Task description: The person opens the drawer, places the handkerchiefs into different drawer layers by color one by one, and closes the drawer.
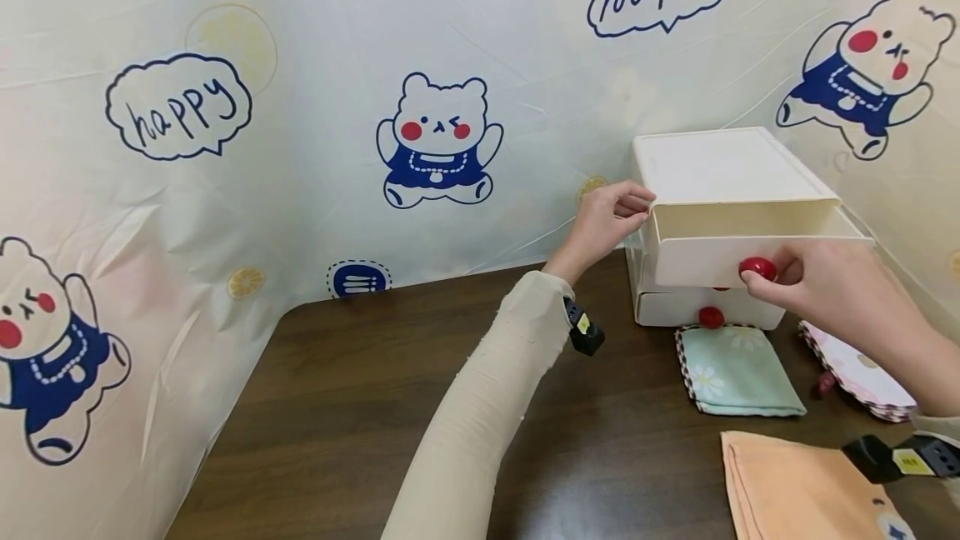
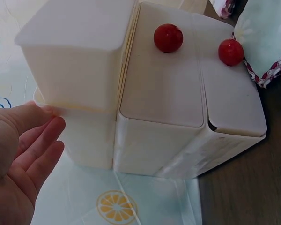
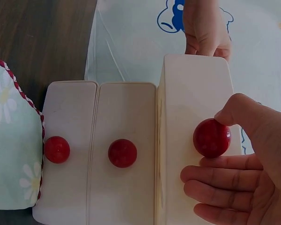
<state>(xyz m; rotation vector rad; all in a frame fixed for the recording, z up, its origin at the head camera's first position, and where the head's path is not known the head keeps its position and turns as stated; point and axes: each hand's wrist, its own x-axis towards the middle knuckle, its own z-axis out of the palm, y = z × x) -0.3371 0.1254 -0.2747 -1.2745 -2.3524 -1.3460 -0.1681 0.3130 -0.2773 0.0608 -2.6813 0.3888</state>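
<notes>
Head view: what's R hand [image 1: 847,290] doing?
Pinching red knob [image 1: 756,266] of top drawer [image 1: 697,262], thumb + index; drawer's sticking out of white cabinet [image 1: 731,163].
L hand [image 1: 604,217]?
Touching cabinet's side nr top, fingers bending loosely.

We see a pale sheet [image 1: 322,190] behind and along both sides of the table [image 1: 360,407], tinted pink at left and bluish in the middle, with creases running across it. We make out printed bears [image 1: 437,173] in navy dresses, "happy" bubbles [image 1: 178,107] and yellow citrus slices [image 1: 246,282]. Our table is dark brown, wood-grained, its far left corner rounded; soft light glows dully on its near part.
</notes>
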